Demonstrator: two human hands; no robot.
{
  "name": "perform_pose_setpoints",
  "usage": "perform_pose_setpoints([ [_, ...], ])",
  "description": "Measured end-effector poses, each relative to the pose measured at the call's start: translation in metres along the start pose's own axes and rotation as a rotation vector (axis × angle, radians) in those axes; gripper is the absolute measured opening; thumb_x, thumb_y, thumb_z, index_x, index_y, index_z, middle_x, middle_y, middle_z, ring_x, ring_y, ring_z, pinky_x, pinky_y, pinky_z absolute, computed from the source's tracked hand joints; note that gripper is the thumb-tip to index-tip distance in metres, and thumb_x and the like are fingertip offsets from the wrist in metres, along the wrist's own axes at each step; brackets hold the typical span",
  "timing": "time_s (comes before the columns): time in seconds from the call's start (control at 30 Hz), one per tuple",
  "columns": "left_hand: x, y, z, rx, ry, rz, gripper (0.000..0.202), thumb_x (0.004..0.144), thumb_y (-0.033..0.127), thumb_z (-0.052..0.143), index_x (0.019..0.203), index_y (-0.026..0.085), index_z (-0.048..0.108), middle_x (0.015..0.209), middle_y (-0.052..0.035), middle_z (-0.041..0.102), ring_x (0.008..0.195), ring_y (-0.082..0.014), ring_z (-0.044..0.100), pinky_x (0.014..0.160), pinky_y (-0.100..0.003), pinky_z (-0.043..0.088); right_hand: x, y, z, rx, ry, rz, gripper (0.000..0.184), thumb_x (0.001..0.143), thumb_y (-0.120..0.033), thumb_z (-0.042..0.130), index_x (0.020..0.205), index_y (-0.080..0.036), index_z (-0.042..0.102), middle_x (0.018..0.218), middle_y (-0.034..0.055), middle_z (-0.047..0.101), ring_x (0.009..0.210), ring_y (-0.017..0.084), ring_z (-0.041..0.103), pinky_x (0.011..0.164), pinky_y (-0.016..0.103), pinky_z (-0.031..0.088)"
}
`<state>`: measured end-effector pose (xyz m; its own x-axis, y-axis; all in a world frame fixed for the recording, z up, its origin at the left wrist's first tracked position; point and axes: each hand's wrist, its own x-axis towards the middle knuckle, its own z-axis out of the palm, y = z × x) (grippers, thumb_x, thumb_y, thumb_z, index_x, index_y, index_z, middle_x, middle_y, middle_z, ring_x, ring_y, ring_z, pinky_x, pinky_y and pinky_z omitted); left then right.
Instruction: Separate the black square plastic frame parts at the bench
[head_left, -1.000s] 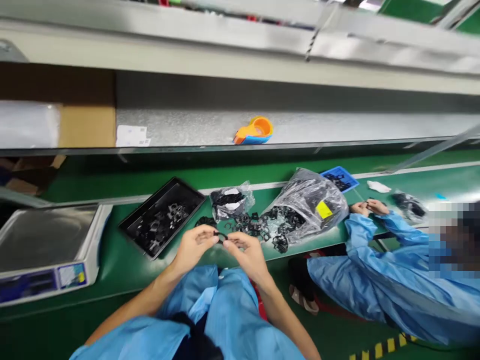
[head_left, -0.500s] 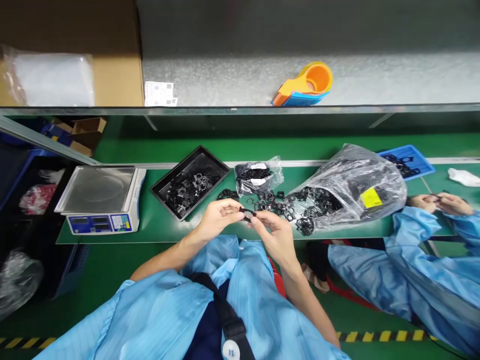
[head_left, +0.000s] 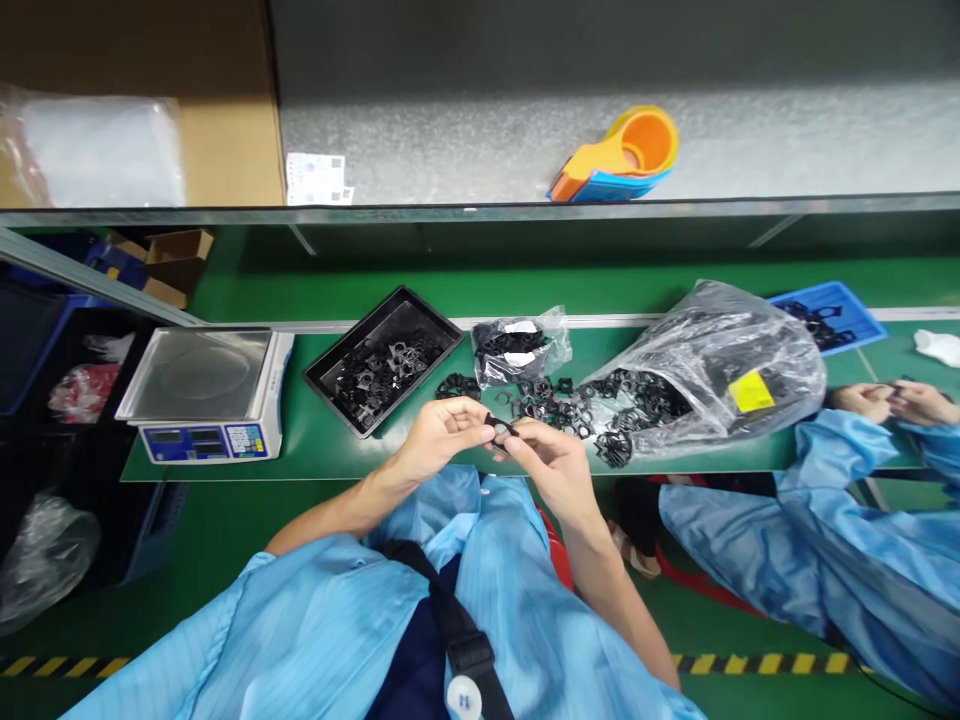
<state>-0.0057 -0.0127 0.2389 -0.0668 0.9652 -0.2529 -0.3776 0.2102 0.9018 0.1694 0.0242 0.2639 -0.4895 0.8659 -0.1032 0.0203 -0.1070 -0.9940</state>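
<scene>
Between my two hands is a small black ring-shaped plastic part [head_left: 501, 430], held near the front edge of the green table. My left hand [head_left: 448, 436] pinches its left side with thumb and fingers. On the other side, my right hand [head_left: 551, 458] grips it the same way, and the fingertips cover some of the part. Just beyond my hands lies a loose pile of similar black parts [head_left: 551, 405]. More of them spill from a large clear plastic bag [head_left: 712, 340] with a yellow label. A black tray [head_left: 352, 350] holding several such parts sits to the left.
A weighing scale [head_left: 206, 385] stands at the left end of the table. Behind the pile lies a small filled bag [head_left: 517, 348]. A blue tray [head_left: 862, 318] is at the right, near a co-worker's hands [head_left: 892, 402]. Tape dispensers [head_left: 619, 160] rest on the shelf above.
The view has shifted slightly. Both my hands keep hold of the black ring-shaped part, which now appears tilted a little differently between my fingers.
</scene>
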Motion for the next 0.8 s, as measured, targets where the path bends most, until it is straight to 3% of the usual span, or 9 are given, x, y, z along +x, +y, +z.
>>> perform_pose_setpoints([
  [0.27,0.003,0.002,-0.005,-0.018,-0.003,-0.048,0.040,0.061,0.044,0.094,0.079,0.012,0.078,0.077,-0.0059,0.078,0.066,-0.0160,0.070,0.068,-0.028,0.059,-0.001,0.003,0.000,-0.128,0.049,-0.082,0.034,0.091,-0.052,0.068,0.077,-0.022,0.077,0.076,0.0042,0.074,0.068,0.017,0.068,0.068,0.031,0.058],
  [0.5,0.003,0.007,-0.010,0.015,-0.083,-0.100,0.041,0.058,0.046,0.095,0.076,0.012,0.079,0.072,-0.0051,0.077,0.062,-0.0156,0.071,0.065,-0.027,0.059,-0.004,0.001,-0.001,-0.192,0.064,-0.054,0.038,0.091,-0.053,0.068,0.072,-0.021,0.077,0.066,0.0049,0.073,0.061,0.017,0.067,0.061,0.029,0.057],
  [0.8,0.002,0.015,-0.017,-0.004,-0.229,-0.225,0.042,0.052,0.037,0.099,0.079,0.012,0.078,0.073,-0.0054,0.078,0.062,-0.0147,0.071,0.064,-0.024,0.058,-0.003,-0.001,0.001,-0.078,0.036,0.021,0.037,0.085,-0.056,0.074,0.077,-0.020,0.080,0.065,0.0040,0.074,0.055,0.017,0.069,0.059,0.030,0.062],
])
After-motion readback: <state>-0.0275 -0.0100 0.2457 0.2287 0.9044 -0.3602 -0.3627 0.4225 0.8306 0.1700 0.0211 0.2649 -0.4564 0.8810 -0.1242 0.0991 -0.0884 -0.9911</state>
